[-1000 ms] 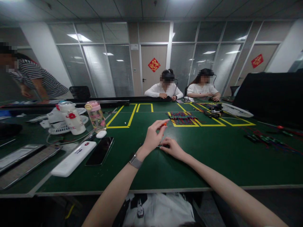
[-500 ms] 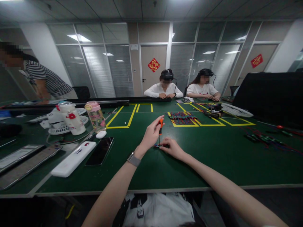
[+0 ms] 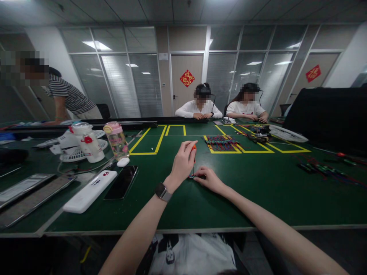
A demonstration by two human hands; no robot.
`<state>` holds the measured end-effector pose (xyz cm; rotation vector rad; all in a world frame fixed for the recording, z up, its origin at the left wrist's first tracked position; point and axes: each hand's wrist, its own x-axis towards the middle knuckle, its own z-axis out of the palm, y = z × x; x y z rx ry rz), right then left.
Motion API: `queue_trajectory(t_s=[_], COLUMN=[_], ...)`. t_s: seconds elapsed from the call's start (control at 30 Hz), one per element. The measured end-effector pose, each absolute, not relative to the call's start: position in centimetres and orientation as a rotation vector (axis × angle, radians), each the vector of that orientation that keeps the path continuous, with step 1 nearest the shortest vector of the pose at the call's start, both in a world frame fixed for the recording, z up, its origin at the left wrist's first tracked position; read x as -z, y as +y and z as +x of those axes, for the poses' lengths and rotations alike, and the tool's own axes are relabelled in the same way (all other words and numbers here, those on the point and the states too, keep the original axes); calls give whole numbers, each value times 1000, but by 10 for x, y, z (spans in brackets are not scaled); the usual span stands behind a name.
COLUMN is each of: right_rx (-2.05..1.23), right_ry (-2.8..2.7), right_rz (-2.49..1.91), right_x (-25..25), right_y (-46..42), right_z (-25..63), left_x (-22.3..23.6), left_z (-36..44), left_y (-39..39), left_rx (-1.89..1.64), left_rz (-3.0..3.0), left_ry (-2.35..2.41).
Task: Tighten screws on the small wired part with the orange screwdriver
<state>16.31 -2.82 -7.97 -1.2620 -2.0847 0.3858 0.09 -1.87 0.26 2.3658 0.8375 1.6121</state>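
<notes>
Green table (image 3: 258,202): my left hand (image 3: 182,162) grips the driver (image 3: 194,147) by its handle, my right hand (image 3: 211,179) pinches the probably fragile board (image 3: 190,177) endwise.

the green worktop (image 3: 258,183) bears yellow tape outlines (image 3: 143,154); a tangle of wired boards (image 3: 222,143) lies across one of them, and a looser bunch of wired parts (image 3: 321,168) lies to the right. at left are a black phone (image 3: 122,182), a long white block (image 3: 90,192), a small white oval thing (image 3: 123,162) and a pink-lidded bottle (image 3: 117,141). a small circuit board (image 3: 190,177) lies near the middle, a pale latticed tray (image 3: 289,133) at far right
</notes>
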Motion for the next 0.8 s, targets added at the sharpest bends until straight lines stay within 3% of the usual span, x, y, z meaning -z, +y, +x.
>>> queue_trajectory(t_s=[0.27,0.5,0.8], right_rx=[-398,-397,-410], right_ry=[-2079,-2074,-2075], right_rz=[-1244,-1254,-1250], right_x=[82,81,81], right_y=[-27,-27,-27], right_z=[164,163,163], left_x=[-2,-3,1], left_z=[1,0,4], left_y=[-10,-18,-15], left_rx=[-1480,-1685,-1458], left_rz=[1949,2270,2072], left_ry=[618,875,639])
